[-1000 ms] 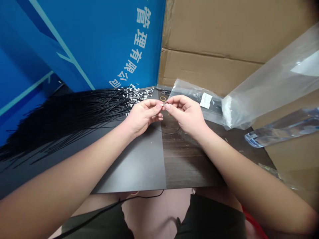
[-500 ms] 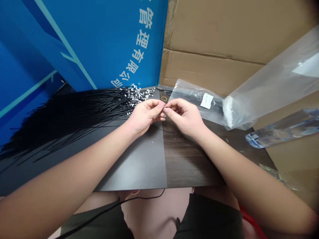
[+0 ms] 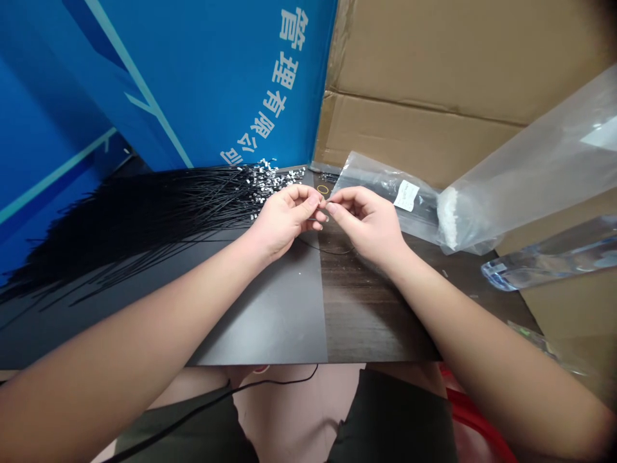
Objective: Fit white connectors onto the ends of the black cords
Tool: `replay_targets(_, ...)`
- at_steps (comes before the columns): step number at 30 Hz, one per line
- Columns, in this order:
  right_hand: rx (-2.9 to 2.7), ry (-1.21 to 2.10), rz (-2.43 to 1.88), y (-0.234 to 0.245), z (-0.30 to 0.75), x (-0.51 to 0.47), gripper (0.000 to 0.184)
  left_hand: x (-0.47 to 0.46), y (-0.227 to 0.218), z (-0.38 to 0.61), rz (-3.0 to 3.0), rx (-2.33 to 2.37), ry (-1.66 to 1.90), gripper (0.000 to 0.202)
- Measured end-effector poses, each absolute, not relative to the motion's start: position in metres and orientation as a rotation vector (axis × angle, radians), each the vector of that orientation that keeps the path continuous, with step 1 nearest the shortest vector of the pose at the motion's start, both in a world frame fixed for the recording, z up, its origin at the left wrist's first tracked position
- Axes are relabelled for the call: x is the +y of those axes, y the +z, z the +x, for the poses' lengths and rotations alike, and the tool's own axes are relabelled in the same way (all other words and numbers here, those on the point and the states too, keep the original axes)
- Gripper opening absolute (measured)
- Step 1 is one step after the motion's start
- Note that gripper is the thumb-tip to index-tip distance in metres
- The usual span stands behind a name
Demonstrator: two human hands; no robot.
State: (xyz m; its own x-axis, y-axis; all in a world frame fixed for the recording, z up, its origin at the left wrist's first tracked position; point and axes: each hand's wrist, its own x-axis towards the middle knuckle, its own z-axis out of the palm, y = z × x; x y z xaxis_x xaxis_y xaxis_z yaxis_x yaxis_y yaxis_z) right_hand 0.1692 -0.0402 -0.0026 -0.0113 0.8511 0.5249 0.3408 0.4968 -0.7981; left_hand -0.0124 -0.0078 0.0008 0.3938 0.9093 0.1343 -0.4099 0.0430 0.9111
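Both hands meet over the table, fingertips pinched and a small gap apart. My left hand is closed, thumb against forefinger. My right hand is closed in a pinch just to its right, with a thin dark end at its fingertips. A thin black cord sags in a curve beneath, running from under the left hand to the right one. What exactly sits in the left fingertips is too small to make out. Left of the hands lies a big heap of black cords with white end pieces.
A yellow rubber band lies behind the hands. Clear plastic bags, one with a white label, stretch along the right. Farther right is another clear, bluish plastic package. A blue printed panel and cardboard stand behind the table.
My fingertips have drawn slightly apart, the right hand shifting rightward. The whole view has moved a little, so the surroundings appear farther right.
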Motion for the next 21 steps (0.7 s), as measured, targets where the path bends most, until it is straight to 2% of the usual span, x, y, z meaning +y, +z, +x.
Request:
replay_targets(4, -1.590, 0.537, -1.057, -0.0038, 0.1694, -0.0395, 0.009, -0.0056, -0.0005, -0.0129, 1.123, 0.566, 1.102, 0.034)
replay_targets(13, -1.570, 0.654, -1.030, -0.0049, 0.1695, -0.0371, 0.018, -0.0036, -0.0069, -0.0135, 1.268, 0.567, 1.138, 0.044)
replay_targets(21, -1.668, 0.669, -1.062, -0.0004, 0.1724, -0.0398, 0.022, -0.0020, -0.0018, -0.0175, 1.410, 0.634, 1.150, 0.045)
